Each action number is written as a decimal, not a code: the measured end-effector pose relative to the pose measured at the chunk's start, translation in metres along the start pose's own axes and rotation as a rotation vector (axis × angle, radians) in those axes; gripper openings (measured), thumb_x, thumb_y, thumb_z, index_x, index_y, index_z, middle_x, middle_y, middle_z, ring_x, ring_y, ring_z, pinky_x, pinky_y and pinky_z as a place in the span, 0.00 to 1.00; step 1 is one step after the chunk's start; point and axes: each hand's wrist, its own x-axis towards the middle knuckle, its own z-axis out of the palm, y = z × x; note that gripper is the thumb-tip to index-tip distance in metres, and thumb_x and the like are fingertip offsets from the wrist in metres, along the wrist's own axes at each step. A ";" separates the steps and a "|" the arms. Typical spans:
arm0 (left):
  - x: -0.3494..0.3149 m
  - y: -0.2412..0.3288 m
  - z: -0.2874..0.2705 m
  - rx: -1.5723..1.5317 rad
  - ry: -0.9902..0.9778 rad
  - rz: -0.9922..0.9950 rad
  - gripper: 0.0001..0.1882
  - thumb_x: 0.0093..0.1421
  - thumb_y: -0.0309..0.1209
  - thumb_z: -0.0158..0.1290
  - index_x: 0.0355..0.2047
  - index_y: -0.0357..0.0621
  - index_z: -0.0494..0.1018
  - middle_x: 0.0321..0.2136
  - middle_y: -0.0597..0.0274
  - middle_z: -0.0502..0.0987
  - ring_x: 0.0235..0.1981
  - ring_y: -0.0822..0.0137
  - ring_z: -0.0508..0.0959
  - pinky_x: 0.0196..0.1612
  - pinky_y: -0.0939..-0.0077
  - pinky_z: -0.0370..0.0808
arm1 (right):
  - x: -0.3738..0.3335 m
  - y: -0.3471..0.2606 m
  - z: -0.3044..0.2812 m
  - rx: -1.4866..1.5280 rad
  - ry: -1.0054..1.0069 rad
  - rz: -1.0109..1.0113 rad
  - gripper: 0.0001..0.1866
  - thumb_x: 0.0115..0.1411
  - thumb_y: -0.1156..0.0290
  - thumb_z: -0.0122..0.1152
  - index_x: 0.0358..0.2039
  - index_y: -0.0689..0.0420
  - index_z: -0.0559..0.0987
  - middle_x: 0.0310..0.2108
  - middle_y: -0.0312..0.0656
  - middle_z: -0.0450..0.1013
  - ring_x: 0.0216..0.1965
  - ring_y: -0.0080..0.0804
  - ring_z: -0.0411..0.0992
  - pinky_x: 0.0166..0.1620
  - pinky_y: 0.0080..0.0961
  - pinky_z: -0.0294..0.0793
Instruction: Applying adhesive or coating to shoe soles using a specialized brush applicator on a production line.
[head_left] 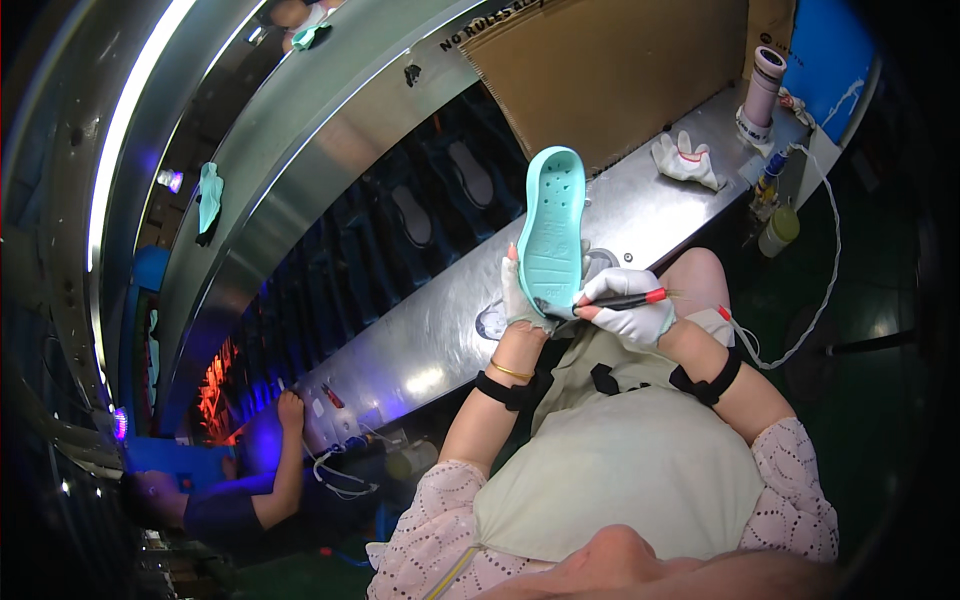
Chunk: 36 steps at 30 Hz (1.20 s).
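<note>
Head view: faint lettering [551, 246] on turquoise sole [554, 222]

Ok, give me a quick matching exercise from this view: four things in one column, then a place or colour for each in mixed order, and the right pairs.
1. shoe sole
2. black-handled brush
3. unworn glove
4. cylindrical bottle

A. lying on the metal bench
B. pale pink
C. in the left hand
D. in the right hand

Right pairs: 1-C, 2-D, 3-A, 4-B
</note>
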 end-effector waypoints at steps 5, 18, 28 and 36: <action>-0.005 -0.005 -0.001 -0.039 0.071 -0.014 0.37 0.57 0.57 0.39 0.55 0.38 0.60 0.47 0.40 0.69 0.45 0.47 0.73 0.51 0.55 0.70 | -0.002 0.001 -0.009 0.420 0.049 0.436 0.05 0.54 0.70 0.62 0.30 0.55 0.77 0.26 0.33 0.74 0.27 0.16 0.68 0.31 0.13 0.65; -0.008 -0.012 0.007 -0.116 -0.009 0.106 0.30 0.58 0.50 0.38 0.52 0.39 0.64 0.46 0.44 0.70 0.45 0.51 0.73 0.50 0.60 0.71 | 0.005 -0.008 0.002 0.359 0.226 0.203 0.03 0.55 0.73 0.60 0.30 0.58 0.76 0.28 0.32 0.74 0.30 0.16 0.70 0.36 0.15 0.70; -0.016 -0.015 0.013 -0.063 -0.054 0.067 0.37 0.56 0.57 0.37 0.52 0.34 0.62 0.45 0.46 0.71 0.45 0.53 0.74 0.50 0.62 0.71 | 0.013 -0.009 -0.005 0.299 0.142 0.239 0.05 0.53 0.73 0.63 0.29 0.58 0.76 0.26 0.31 0.74 0.28 0.16 0.70 0.33 0.15 0.70; -0.031 -0.025 0.014 -0.054 -0.039 -0.024 0.36 0.57 0.53 0.44 0.55 0.36 0.59 0.48 0.46 0.69 0.44 0.53 0.75 0.49 0.58 0.73 | 0.056 -0.002 -0.052 0.139 0.389 -0.218 0.03 0.53 0.78 0.61 0.26 0.59 0.75 0.29 0.35 0.73 0.32 0.18 0.70 0.37 0.18 0.70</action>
